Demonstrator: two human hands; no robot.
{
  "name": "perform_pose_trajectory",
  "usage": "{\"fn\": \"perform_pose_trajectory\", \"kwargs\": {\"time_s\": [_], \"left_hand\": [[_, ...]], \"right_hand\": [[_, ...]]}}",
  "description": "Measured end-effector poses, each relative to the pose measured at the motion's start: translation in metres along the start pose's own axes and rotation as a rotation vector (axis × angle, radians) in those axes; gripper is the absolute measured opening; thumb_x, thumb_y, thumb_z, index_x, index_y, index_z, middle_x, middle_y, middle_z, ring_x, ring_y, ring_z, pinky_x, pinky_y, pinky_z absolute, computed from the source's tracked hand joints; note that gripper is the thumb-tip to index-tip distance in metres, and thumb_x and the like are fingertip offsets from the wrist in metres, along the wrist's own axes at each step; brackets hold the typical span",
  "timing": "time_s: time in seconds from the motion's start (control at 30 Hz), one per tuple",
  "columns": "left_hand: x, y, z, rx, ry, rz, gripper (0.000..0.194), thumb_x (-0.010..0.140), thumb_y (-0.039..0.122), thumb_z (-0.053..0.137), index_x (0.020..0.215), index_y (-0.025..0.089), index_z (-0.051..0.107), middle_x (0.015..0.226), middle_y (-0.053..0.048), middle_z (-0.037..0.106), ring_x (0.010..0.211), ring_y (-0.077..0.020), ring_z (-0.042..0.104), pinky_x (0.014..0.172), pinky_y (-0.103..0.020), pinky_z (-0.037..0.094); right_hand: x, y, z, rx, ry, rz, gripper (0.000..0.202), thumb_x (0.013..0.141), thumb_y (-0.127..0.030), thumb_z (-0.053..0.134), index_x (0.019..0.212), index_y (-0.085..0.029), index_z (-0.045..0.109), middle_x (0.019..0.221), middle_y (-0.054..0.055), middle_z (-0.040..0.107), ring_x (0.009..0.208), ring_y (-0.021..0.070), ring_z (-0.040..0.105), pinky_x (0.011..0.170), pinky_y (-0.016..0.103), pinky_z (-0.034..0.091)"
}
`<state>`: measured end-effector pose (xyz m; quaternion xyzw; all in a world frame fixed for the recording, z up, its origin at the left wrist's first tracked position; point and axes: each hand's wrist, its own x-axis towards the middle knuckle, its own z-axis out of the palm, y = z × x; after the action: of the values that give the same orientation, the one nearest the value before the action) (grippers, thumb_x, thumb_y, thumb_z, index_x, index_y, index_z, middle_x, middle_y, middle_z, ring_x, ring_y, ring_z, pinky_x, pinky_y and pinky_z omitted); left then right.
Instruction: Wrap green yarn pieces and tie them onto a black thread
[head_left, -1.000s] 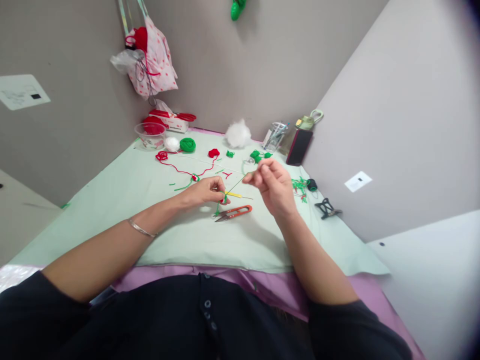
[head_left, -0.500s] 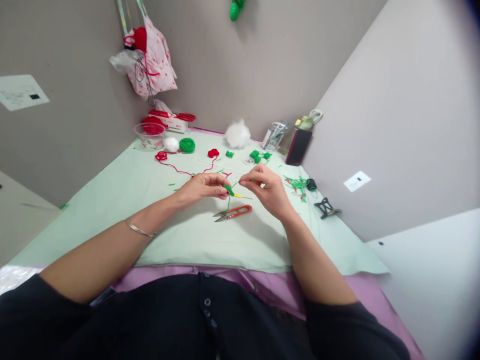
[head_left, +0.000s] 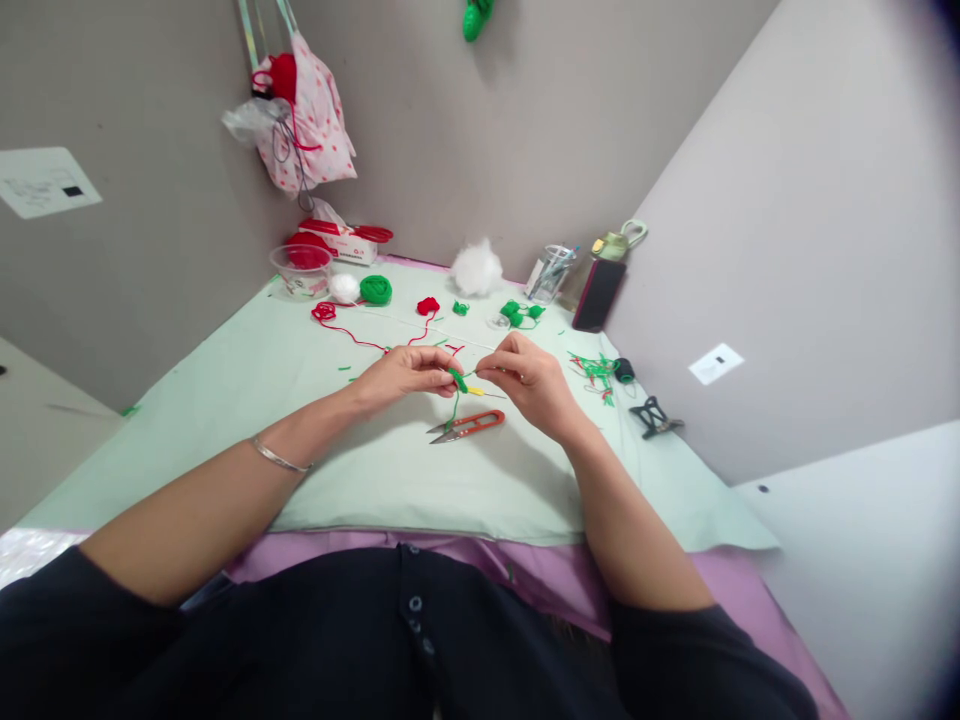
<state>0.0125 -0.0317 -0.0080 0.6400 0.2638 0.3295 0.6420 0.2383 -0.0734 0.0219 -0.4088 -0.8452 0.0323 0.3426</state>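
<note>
Between the thumb and fingers of my left hand [head_left: 412,375] is a small green crocheted piece [head_left: 459,381]. From it a green yarn strand [head_left: 469,373] runs to the fingertips of my right hand [head_left: 523,375], which pinch it; whether a needle is in that pinch is too small to make out. A second green tail [head_left: 453,412] hangs from the piece towards orange-handled thread snips [head_left: 472,426] lying on the cloth. Just behind the piece lies a yellow-handled crochet hook [head_left: 477,391], its thin metal shaft pointing right.
Behind my hands are a red yarn bundle [head_left: 428,306], a green yarn ball [head_left: 376,290], white stuffing [head_left: 477,268] and small green pieces [head_left: 517,314]. Yarn scraps [head_left: 594,368], a black thread spool [head_left: 624,370] and a phone [head_left: 600,295] stand right. A plastic tub [head_left: 300,284] sits back left.
My right fingertips have shifted slightly left and down, closer to the green piece. The piece has turned a little in my left hand. The things on the table lie as before.
</note>
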Motion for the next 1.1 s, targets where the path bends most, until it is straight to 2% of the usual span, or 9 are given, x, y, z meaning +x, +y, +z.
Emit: {"fn": "perform_pose_trajectory", "kwargs": {"time_s": [0.67, 0.9, 1.1], "left_hand": [[-0.003, 0.008, 0.003, 0.037, -0.040, -0.005, 0.023, 0.080, 0.032, 0.071, 0.094, 0.014, 0.068, 0.089, -0.005, 0.068, 0.084, -0.0146, 0.063, 0.086, -0.032, 0.052], [-0.003, 0.007, 0.004, 0.016, -0.071, 0.018, 0.025, 0.083, 0.036, 0.068, 0.096, 0.016, 0.063, 0.089, -0.002, 0.063, 0.078, -0.0127, 0.061, 0.073, -0.028, 0.052], [-0.004, 0.006, 0.003, 0.007, -0.096, 0.009, 0.023, 0.084, 0.035, 0.068, 0.098, 0.016, 0.063, 0.088, -0.002, 0.064, 0.084, -0.0138, 0.063, 0.081, -0.031, 0.052]], "right_hand": [[0.000, -0.002, 0.001, 0.062, -0.019, -0.013, 0.013, 0.092, -0.020, 0.059, 0.090, -0.024, 0.072, 0.081, 0.002, 0.053, 0.076, 0.0143, 0.055, 0.069, 0.028, 0.043], [0.001, 0.000, 0.009, 0.068, 0.049, 0.033, 0.011, 0.089, -0.017, 0.064, 0.090, -0.023, 0.073, 0.082, 0.001, 0.057, 0.073, 0.0124, 0.055, 0.070, 0.027, 0.043], [0.000, 0.001, 0.008, 0.101, 0.027, 0.061, 0.013, 0.090, -0.019, 0.062, 0.091, -0.025, 0.073, 0.086, 0.002, 0.059, 0.077, 0.0140, 0.057, 0.072, 0.028, 0.044]]}}
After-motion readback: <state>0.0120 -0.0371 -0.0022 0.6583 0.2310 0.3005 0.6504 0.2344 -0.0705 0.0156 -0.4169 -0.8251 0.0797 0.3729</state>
